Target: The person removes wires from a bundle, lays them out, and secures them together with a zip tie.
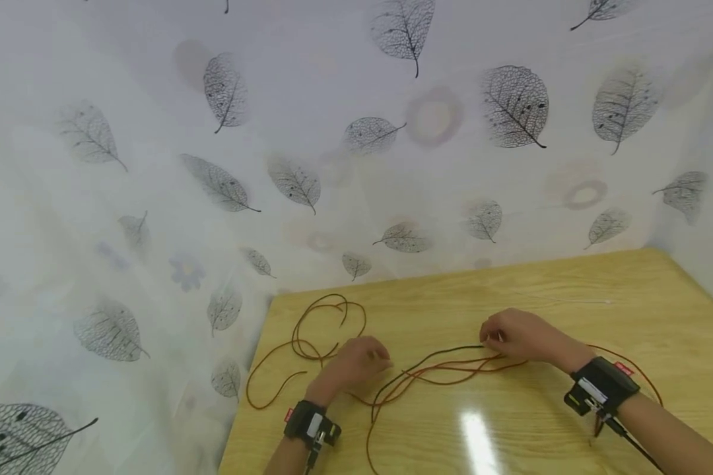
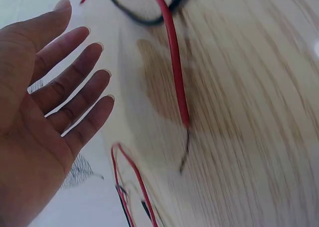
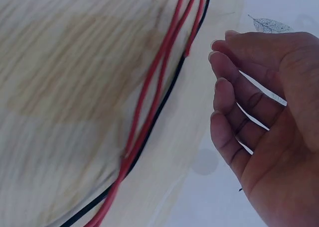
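My left hand (image 1: 356, 363) hovers over the left part of the table with loosely spread fingers and holds nothing. Below it in the left wrist view lies a red wire (image 2: 175, 62) with a stripped, bare end. My right hand (image 3: 264, 97) has gently bent fingers, thumb near the index finger, with nothing between them. Beside it several red wires (image 3: 163, 57) and a black wire (image 3: 172, 87) run together along the table. From the head, the black wire (image 1: 428, 358) reaches close to the right fingertips; contact there is hard to tell.
A loose tangle of red and black wires (image 1: 298, 333) lies at the table's left. Another red wire (image 1: 638, 371) curves beyond the right wrist. The wooden table (image 1: 570, 277) meets a leaf-printed curtain (image 1: 333, 198) at the back and sides. A thin pale strand (image 1: 594, 301) lies at the back right.
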`<action>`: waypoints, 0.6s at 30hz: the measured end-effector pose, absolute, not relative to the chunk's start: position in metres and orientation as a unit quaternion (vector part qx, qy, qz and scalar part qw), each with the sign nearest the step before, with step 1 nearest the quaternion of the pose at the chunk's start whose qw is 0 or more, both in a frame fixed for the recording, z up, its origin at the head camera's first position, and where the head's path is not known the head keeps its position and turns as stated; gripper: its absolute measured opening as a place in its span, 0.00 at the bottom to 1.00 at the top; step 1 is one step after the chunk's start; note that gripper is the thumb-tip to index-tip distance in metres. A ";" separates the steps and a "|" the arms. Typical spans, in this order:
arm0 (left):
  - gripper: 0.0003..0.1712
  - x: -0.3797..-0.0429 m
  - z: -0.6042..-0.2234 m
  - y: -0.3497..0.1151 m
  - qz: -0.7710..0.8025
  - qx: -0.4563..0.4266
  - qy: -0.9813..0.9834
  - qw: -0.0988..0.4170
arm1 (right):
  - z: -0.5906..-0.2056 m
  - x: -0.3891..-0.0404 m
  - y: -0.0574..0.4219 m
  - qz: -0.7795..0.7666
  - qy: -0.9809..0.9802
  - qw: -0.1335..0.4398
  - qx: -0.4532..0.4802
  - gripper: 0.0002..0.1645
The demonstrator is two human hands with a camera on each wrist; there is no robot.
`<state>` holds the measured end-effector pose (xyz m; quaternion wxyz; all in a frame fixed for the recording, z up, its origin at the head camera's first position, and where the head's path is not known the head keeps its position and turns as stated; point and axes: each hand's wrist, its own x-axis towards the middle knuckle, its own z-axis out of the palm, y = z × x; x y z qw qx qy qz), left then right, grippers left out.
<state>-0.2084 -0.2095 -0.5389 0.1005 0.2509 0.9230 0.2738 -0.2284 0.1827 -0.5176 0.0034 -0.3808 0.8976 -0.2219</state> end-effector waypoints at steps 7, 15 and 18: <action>0.06 -0.217 -0.533 -0.275 0.205 0.222 0.953 -0.006 | -0.510 -0.234 0.152 -0.194 0.899 0.000 -0.393 0.08; 0.09 -0.215 -0.536 -0.308 0.148 0.168 0.975 -0.004 | -0.498 -0.240 0.120 -0.187 0.885 -0.005 -0.426 0.06; 0.06 -0.216 -0.539 -0.308 0.144 0.162 0.976 -0.012 | -0.493 -0.242 0.113 -0.183 0.885 0.000 -0.428 0.06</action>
